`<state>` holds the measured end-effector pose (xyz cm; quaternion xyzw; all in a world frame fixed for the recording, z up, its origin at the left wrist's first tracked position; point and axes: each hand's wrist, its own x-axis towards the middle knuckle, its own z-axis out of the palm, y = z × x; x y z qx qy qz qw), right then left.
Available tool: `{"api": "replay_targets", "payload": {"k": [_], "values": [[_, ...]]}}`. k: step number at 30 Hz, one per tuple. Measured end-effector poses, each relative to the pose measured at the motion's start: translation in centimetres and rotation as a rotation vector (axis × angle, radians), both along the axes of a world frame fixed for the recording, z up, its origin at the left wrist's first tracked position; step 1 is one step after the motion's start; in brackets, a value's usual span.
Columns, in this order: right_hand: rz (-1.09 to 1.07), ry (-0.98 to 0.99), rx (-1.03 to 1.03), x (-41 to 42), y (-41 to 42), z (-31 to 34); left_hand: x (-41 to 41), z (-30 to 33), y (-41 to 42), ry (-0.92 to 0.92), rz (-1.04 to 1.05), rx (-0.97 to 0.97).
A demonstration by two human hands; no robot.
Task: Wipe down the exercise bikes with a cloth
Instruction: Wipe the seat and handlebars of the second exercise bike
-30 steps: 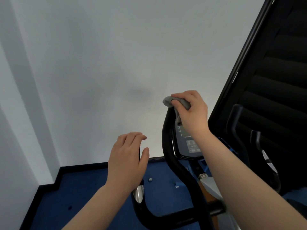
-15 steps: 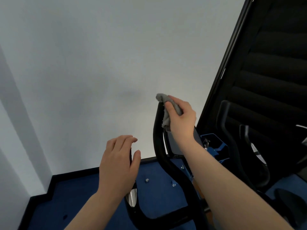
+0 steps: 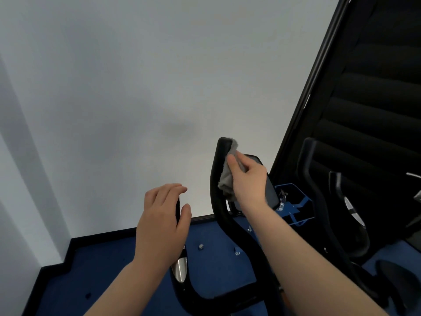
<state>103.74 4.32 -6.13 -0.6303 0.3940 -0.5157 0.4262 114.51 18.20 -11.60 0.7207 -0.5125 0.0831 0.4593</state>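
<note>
A black exercise bike stands right in front of me, its right handlebar (image 3: pixel 219 201) rising as a curved upright. My right hand (image 3: pixel 247 179) presses a grey cloth (image 3: pixel 226 176) against the upper inner side of that handlebar, just below its tip. Behind the hand sits the bike's dark console (image 3: pixel 270 190). My left hand (image 3: pixel 163 218) wraps loosely around the top of the left handlebar (image 3: pixel 180 267), whose silver sensor plate shows below the wrist. Most of the left grip is hidden under the hand.
A white wall (image 3: pixel 136 87) fills the view ahead, with a black skirting and blue carpet (image 3: pixel 114 281) below. A second black bike (image 3: pixel 323 213) stands close on the right, before a dark blind-covered window (image 3: pixel 376 87). A blue bottle holder (image 3: pixel 293 206) sits between the bikes.
My right hand has slid the cloth down from the tip of the right handlebar onto its inner side. The view has shifted, and the left hand has stayed on its grip.
</note>
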Motion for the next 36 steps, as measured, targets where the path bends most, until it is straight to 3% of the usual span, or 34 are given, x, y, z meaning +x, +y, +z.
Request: {"api": "replay_targets", "payload": {"k": [6,10,12,14,18,22,27,32,36], "values": [[0.131,0.492,-0.104,-3.7,0.6,-0.7,-0.2,0.0,-0.4,0.026,0.002,-0.01],[0.064,0.281,-0.562,-2.9,0.5,4.7,0.0,0.1,-0.2,-0.015,0.006,0.002],[-0.004,0.515,-0.852,-1.4,0.0,5.6,0.1,0.1,-0.1,-0.027,0.006,0.015],[-0.1,0.769,-1.002,0.0,-0.3,5.0,0.2,0.0,0.1,-0.036,0.006,0.028],[-0.046,0.913,-1.122,0.3,-0.7,1.9,0.3,-0.2,0.3,-0.059,-0.001,0.049],[0.258,0.97,-0.901,-1.1,-0.2,-0.5,0.2,-0.1,0.3,-0.034,0.014,0.05],[0.571,0.973,-0.558,-2.8,0.2,1.1,-1.0,-0.2,0.1,0.059,-0.002,0.059],[0.741,1.096,-0.511,-5.0,1.5,1.1,-3.6,0.4,0.8,0.342,-0.04,-0.066],[0.782,1.069,-0.428,-7.7,2.2,0.4,-7.6,0.0,2.5,0.298,-0.116,-0.086]]}}
